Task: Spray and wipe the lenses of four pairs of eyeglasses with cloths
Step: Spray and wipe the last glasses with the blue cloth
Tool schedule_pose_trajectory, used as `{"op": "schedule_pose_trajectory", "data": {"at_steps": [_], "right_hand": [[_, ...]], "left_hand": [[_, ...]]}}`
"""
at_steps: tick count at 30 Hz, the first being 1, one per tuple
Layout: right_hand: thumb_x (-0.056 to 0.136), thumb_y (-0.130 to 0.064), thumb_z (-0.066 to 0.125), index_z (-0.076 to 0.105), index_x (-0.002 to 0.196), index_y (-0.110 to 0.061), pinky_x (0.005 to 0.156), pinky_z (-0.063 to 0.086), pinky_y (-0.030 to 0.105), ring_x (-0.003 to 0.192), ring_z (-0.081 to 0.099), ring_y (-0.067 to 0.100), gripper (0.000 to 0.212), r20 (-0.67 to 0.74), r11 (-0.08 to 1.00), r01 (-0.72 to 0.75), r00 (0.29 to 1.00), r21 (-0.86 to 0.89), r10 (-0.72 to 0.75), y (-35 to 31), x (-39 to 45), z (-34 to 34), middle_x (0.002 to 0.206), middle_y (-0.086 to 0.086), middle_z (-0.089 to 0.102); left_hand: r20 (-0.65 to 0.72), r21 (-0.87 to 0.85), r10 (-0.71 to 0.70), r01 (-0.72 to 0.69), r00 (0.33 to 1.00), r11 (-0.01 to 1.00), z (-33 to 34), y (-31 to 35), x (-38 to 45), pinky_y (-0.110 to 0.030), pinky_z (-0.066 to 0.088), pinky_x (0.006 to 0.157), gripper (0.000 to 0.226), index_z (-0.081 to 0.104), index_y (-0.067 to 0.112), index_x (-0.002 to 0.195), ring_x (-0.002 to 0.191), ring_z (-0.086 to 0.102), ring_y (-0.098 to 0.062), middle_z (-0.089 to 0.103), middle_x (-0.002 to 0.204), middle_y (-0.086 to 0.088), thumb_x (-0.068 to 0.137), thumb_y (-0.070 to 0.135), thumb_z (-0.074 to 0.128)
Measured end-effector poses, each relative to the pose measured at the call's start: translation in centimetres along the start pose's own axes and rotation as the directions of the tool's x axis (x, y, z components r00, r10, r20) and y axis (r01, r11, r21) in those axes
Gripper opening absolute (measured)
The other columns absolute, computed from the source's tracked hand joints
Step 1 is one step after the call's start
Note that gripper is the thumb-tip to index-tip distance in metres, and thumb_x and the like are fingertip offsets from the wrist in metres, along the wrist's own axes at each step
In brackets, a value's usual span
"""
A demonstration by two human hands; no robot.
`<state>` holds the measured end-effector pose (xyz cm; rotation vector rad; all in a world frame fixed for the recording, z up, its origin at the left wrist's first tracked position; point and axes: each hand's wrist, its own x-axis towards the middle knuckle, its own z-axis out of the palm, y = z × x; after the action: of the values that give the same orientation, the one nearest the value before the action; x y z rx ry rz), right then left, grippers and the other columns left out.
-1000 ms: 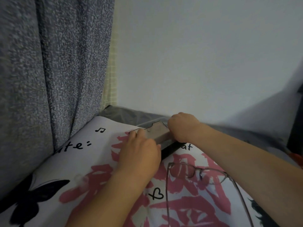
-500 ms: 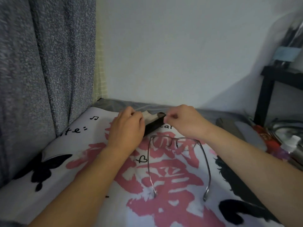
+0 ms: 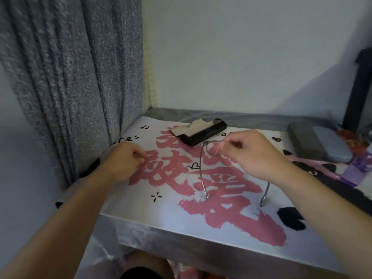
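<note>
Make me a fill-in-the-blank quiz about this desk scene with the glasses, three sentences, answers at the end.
1. The right hand pinches the front of the thin metal ____, whose temples point toward the person.
2. The black glasses case lies behind them with a folded ____ on top.
3. The left hand holds ____ and hovers over the printed desk mat.

Missing words: eyeglasses; cloth; nothing

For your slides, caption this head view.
Right hand pinches glasses above table; left hand curled, holding nothing.
</note>
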<state>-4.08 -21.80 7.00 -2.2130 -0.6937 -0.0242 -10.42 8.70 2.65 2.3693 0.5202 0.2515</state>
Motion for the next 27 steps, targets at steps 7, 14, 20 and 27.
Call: {"op": "schedule_pose_trajectory", "data": {"at_steps": [7, 14, 20, 27], "right_hand": [[0.094, -0.017, 0.069, 0.067, 0.125, -0.030, 0.087, 0.051, 0.015, 0.103, 0.063, 0.001, 0.034, -0.182, 0.981, 0.161, 0.973, 0.112, -0.139, 0.7, -5.3, -0.9, 0.115, -0.014, 0.062], [0.094, -0.007, 0.068, 0.074, 0.112, -0.023, 0.088, 0.056, 0.027, 0.103, 0.069, 0.013, 0.025, -0.509, 0.929, 0.188, 0.861, 0.317, -0.001, 3.5, -8.5, -5.0, 0.108, -0.006, 0.071], [0.096, -0.021, 0.065, 0.073, 0.098, -0.024, 0.082, 0.053, 0.021, 0.082, 0.065, 0.002, 0.009, -0.829, 0.976, -0.216, 0.544, 0.007, 0.126, 6.8, -9.5, -15.7, 0.089, -0.015, 0.071], [0.097, -0.018, 0.065, 0.071, 0.095, -0.019, 0.045, 0.039, 0.003, 0.060, 0.066, -0.004, 0.007, -0.632, 0.913, -0.407, 0.714, -0.025, 0.302, 10.9, -8.7, -16.7, 0.084, -0.008, 0.070]], "left_hand": [[0.182, -0.836, 0.314, -0.021, 0.932, 0.548, 4.4, 13.2, -8.0, -0.034, 0.059, 0.084, 0.032, 0.063, 0.009, 0.094, 0.083, 0.072, -0.025, 0.075, 0.089, -0.015, 0.071, 0.006, 0.084], [0.455, -0.887, 0.410, 0.362, 0.790, 0.287, 11.6, 21.3, -9.4, -0.031, 0.057, 0.086, 0.015, 0.059, 0.015, 0.083, 0.105, 0.069, -0.025, 0.073, 0.116, -0.018, 0.081, 0.022, 0.073], [0.438, -0.790, 0.382, 0.145, 0.814, 0.596, 13.7, 24.2, -10.9, -0.032, 0.059, 0.086, 0.012, 0.072, 0.012, 0.096, 0.093, 0.073, -0.019, 0.076, 0.103, -0.007, 0.099, 0.017, 0.063], [0.441, -0.780, 0.366, 0.148, 0.820, 0.608, 13.4, 23.9, -10.3, -0.033, 0.056, 0.080, 0.010, 0.070, 0.013, 0.088, 0.081, 0.067, -0.016, 0.072, 0.093, -0.005, 0.096, 0.011, 0.063]]}}
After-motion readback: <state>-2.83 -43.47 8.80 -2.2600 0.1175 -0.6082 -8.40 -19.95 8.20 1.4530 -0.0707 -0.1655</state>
